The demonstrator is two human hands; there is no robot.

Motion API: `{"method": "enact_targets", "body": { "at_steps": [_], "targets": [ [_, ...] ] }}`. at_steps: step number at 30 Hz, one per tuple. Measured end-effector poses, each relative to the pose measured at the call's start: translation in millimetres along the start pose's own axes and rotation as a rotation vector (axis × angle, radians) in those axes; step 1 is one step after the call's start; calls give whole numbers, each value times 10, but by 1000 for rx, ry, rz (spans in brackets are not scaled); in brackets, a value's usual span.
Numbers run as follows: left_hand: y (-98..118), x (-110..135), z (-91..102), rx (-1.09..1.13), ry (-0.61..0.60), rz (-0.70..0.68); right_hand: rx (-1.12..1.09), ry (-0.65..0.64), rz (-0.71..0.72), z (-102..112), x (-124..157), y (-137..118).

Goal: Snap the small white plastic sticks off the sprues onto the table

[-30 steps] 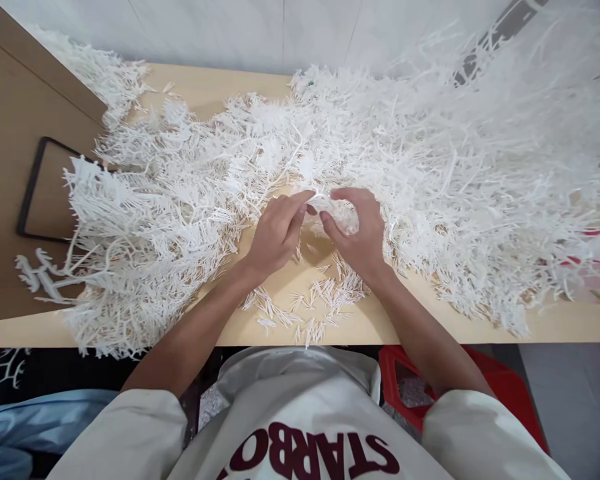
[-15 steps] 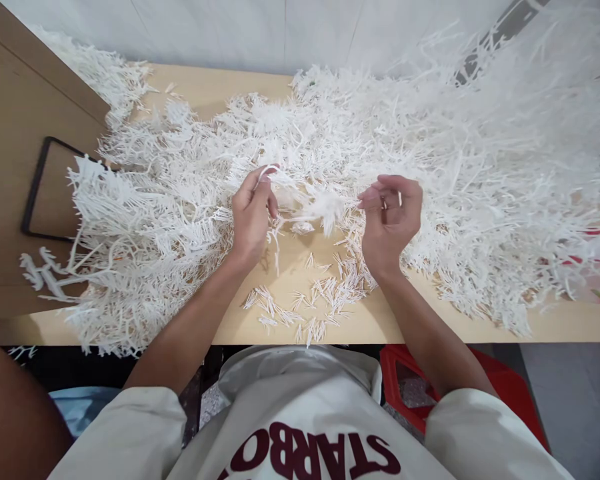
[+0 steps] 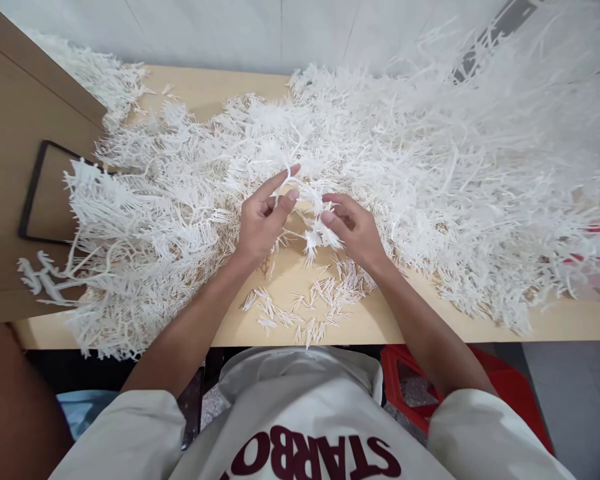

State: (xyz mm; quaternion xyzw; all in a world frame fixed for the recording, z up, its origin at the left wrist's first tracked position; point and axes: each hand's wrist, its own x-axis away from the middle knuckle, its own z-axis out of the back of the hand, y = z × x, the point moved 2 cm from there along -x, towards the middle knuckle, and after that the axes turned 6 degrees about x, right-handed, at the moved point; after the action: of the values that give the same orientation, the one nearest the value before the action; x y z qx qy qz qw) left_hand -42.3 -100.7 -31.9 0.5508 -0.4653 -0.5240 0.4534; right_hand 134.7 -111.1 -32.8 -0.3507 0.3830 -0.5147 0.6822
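A white branching plastic sprig [image 3: 316, 235] hangs between my hands above the table [image 3: 370, 329]. My left hand [image 3: 261, 223] pinches its thin stem between thumb and fingers, with the index finger stretched along a curved strand. On the other side, my right hand [image 3: 356, 230] has thumb and index finger closed on the sprig's feathery tufts. The exact contact of the right fingertips is partly hidden by the white strands. Below the hands lie small loose white pieces [image 3: 333, 293] with thin tips.
Heaps of similar white sprigs [image 3: 165, 180] cover both sides and the back of the table. At left stands a brown box [image 3: 10, 200] with a dark-edged handle opening. A tiled wall [image 3: 240, 33] runs behind, a red stool [image 3: 510, 393] stands below at right, and another person's limb [image 3: 15, 393] shows at left.
My right hand has moved left, from apart to close beside my left hand, its fingers now at the tufts. My left hand has shifted slightly right with the sprig.
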Motion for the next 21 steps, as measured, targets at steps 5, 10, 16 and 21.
{"method": "enact_targets", "body": {
  "at_steps": [5,10,16,21],
  "targets": [
    [-33,-27,34,-2,45,16,-57,88,40,5,-30,21],
    [-156,-81,21,41,23,70,-57,285,37,38,-24,39],
    [-183,-69,-8,82,13,78,-83,297,155,11,-53,139],
    [-19,-28,-47,-17,-265,70,-20,326,207,29,-20,73]
  ]
}}
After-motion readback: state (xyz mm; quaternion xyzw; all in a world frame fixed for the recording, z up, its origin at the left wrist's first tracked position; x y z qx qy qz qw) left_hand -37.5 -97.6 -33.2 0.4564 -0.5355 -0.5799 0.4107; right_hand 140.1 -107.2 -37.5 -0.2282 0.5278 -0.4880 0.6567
